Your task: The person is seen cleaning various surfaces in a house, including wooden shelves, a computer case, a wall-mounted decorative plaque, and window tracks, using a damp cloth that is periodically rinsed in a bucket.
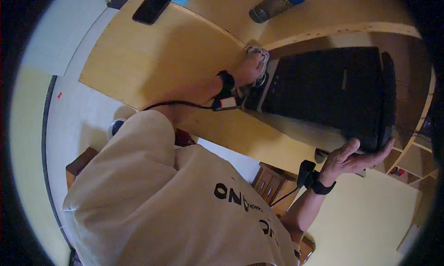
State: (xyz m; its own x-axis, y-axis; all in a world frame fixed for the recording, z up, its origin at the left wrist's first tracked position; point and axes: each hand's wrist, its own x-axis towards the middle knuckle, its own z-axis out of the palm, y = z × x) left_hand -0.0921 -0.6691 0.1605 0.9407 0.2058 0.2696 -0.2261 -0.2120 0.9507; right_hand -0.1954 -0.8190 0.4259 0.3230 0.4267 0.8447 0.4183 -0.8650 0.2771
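Note:
My left hand point(250, 67) holds a crumpled grey cloth point(262, 54) against the near left edge of a black box-shaped electronic device point(322, 89). This device has a grey band along one side and small marks or buttons beside it. At its lower right corner, my right hand point(357, 158) grips it, with the thumb on one side and the fingers spread along the other. Part of the fingers lies behind the corner. Each wrist wears a black strap, the left strap point(226, 82) with a cabled module point(223, 103), the right strap point(322, 186) with another module point(306, 172).
A wooden desktop point(121, 57) lies under my left arm. Beyond it are a long black object point(154, 7) and a dark bottle point(274, 5) with a blue cap. A cup point(116, 127), a wooden drawer cabinet point(270, 182) and shelf compartments point(414, 158) stand around.

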